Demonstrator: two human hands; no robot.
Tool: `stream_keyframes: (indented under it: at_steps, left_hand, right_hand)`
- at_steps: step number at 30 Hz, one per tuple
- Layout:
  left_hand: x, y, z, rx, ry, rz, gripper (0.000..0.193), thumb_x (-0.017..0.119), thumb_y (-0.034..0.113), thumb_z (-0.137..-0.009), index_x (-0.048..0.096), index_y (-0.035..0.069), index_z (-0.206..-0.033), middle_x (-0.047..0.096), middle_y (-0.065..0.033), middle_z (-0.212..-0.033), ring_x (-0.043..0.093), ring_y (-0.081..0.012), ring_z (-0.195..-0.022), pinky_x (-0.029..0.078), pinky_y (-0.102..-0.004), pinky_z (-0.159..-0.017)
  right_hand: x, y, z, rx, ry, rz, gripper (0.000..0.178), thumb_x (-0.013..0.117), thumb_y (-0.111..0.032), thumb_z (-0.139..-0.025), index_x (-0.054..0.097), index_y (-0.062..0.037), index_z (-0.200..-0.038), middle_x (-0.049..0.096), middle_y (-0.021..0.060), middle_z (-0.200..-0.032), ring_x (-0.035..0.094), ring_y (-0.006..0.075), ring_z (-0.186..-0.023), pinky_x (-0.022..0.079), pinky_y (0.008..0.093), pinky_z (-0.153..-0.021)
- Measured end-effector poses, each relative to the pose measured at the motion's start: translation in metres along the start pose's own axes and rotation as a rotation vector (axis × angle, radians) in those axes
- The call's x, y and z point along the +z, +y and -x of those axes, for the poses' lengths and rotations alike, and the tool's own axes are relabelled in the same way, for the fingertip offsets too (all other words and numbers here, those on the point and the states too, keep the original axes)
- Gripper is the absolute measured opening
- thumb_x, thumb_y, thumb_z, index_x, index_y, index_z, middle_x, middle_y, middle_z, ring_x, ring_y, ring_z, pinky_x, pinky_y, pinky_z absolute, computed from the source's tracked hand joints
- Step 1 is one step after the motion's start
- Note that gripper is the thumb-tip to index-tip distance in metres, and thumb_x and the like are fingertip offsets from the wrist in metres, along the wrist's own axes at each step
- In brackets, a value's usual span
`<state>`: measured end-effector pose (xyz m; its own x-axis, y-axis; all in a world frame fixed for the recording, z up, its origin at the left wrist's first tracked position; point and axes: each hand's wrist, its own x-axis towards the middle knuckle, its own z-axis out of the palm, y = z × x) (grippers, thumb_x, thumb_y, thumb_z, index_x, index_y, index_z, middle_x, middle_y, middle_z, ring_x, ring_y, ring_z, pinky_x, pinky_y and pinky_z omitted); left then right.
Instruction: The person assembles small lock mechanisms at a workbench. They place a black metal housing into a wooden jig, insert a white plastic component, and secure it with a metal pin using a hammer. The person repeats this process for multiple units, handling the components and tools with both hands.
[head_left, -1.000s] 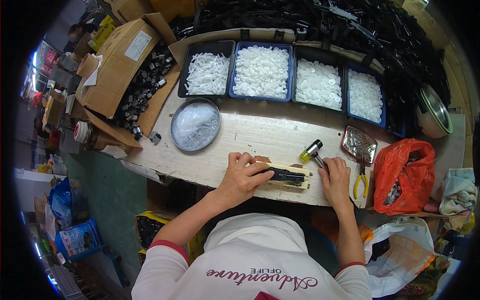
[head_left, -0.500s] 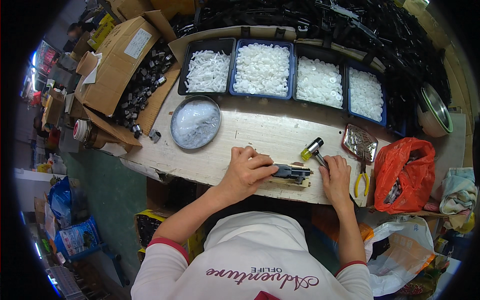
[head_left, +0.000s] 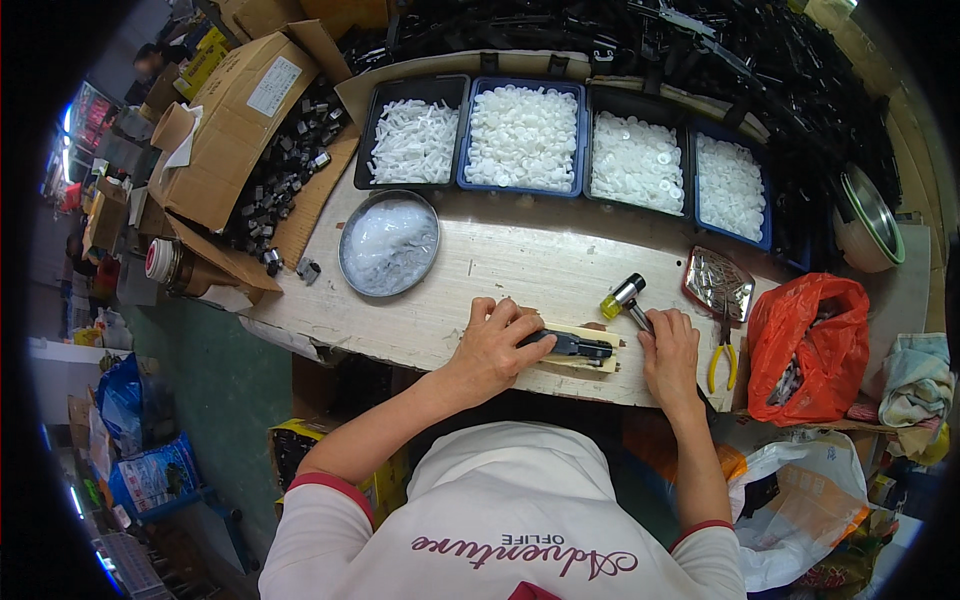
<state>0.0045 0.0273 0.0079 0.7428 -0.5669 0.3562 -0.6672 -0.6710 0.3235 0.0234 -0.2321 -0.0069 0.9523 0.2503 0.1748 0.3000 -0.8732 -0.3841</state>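
My left hand (head_left: pixel 496 345) is closed on the left end of a long black plastic part (head_left: pixel 584 345), narrow and pistol-like in outline. That part lies along a pale wooden block (head_left: pixel 600 364) near the bench's front edge. At its right, my right hand (head_left: pixel 672 352) has its fingers curled round the handle of a hammer (head_left: pixel 627 292). The hammer's head, yellow at one end and dark with a shiny band at the other, rests on the bench beyond the block. My palm hides most of the handle.
Tubs of small white plastic pieces (head_left: pixel 525 135) line the back. A round dish of whitish grease (head_left: pixel 390 245) sits left of centre. On the right are a red tray of metal pins (head_left: pixel 718 283), yellow-handled pliers (head_left: pixel 722 366) and a red bag (head_left: pixel 808 350). An open carton (head_left: pixel 225 130) spills dark parts.
The black part has turned in my left hand and now lies lower against the wooden block, showing a smoother face. My right hand and the hammer have barely moved.
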Motion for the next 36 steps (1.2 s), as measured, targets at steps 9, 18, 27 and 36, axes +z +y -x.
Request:
stream_keyframes:
  at_steps: [9, 18, 27, 36]
  left_hand:
    - [-0.013, 0.000, -0.003, 0.023, -0.295, -0.024, 0.057, 0.062, -0.002, -0.065, 0.053, 0.020, -0.117, 0.046, -0.0164, -0.113, 0.043, -0.0258, -0.097, 0.032, -0.0377, -0.077]
    - [-0.016, 0.002, -0.004, 0.050, -0.355, -0.100, 0.051, 0.057, 0.003, -0.074, 0.052, 0.022, -0.120, 0.046, -0.0159, -0.111, 0.044, -0.0263, -0.097, 0.033, -0.0389, -0.077]
    - [-0.017, 0.004, -0.007, 0.075, -0.307, -0.143, 0.042, 0.056, 0.007, -0.074, 0.057, 0.019, -0.114, 0.047, -0.0133, -0.105, 0.044, -0.0247, -0.096, 0.033, -0.0388, -0.075]
    - [-0.009, -0.008, -0.011, -0.092, -0.183, 0.141, 0.052, 0.061, -0.005, -0.062, 0.055, 0.009, -0.112, 0.051, -0.0088, -0.090, 0.045, -0.0266, -0.084, 0.040, -0.0346, -0.071]
  right_hand:
    - [-0.037, -0.025, 0.007, -0.015, -0.026, -0.225, 0.019, 0.054, -0.006, -0.082, 0.053, -0.0032, -0.101, 0.052, 0.0142, -0.081, 0.055, 0.0333, -0.071, 0.043, 0.0404, -0.059]
    - [-0.058, -0.055, 0.018, -0.185, -0.107, -0.068, 0.022, 0.055, -0.014, -0.083, 0.054, -0.0050, -0.104, 0.053, 0.0105, -0.072, 0.056, 0.0288, -0.056, 0.045, 0.0388, -0.047]
    - [-0.065, -0.075, 0.014, -0.172, -0.081, -0.023, 0.014, 0.056, -0.016, -0.082, 0.052, -0.0056, -0.090, 0.054, 0.0102, -0.063, 0.057, 0.0302, -0.052, 0.044, 0.0400, -0.044]
    - [-0.058, -0.066, 0.011, -0.148, -0.239, 0.053, 0.011, 0.054, -0.017, -0.084, 0.053, -0.0060, -0.087, 0.057, 0.0102, -0.066, 0.057, 0.0308, -0.053, 0.045, 0.0404, -0.046]
